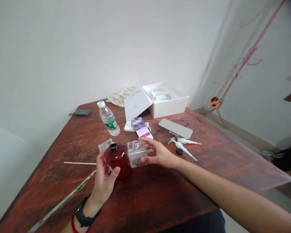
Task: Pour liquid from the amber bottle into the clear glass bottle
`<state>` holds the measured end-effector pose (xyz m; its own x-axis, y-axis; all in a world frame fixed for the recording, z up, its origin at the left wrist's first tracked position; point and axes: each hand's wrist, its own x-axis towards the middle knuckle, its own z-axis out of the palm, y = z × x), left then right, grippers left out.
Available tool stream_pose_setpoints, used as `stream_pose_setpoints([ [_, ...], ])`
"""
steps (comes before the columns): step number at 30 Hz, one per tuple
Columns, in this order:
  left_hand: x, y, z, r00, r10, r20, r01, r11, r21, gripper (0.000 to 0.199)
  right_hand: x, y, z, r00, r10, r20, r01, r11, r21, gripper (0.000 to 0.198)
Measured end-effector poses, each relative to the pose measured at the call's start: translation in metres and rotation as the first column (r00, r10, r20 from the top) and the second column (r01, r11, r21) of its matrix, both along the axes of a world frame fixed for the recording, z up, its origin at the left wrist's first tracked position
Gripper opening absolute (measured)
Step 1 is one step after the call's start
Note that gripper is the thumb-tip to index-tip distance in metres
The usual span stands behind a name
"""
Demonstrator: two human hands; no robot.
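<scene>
My left hand is wrapped round a dark red, rounded bottle with an uncapped neck. In my right hand is a clear, square bottle, also without a cap, gripped by its right side between thumb and fingers. The two bottles are side by side, touching or nearly so. Behind the red one, another clear square container partly shows. To the right of my right hand lie two white pump heads and a small black cap.
A water bottle stands behind the red bottle. Farther back are a phone, a grey case, an opened white box, a cloth and a dark pouch. Thin sticks lie at left on the wooden table.
</scene>
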<state>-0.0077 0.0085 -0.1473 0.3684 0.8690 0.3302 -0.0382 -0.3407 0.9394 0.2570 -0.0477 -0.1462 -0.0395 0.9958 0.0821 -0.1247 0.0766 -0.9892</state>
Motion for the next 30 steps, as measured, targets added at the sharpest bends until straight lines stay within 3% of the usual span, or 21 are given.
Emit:
stream_pose_setpoints([
  [10, -0.001, 0.004, -0.008, 1.000, -0.007, 0.006, 0.007, 0.999, 0.033, 0.078, -0.001, -0.001, -0.002, 1.000, 0.016, 0.016, -0.016, 1.000, -0.006, 0.088],
  [21, 0.003, -0.002, 0.006, 1.000, -0.021, 0.013, 0.020, 1.000, 0.020, 0.083, 0.000, 0.001, -0.006, 1.000, -0.009, 0.024, 0.009, 1.000, -0.001, 0.086],
  [30, 0.003, -0.003, 0.004, 1.000, -0.019, 0.002, 0.019, 1.000, 0.010, 0.090, 0.001, 0.000, -0.005, 0.999, -0.003, 0.040, 0.004, 1.000, -0.020, 0.086],
])
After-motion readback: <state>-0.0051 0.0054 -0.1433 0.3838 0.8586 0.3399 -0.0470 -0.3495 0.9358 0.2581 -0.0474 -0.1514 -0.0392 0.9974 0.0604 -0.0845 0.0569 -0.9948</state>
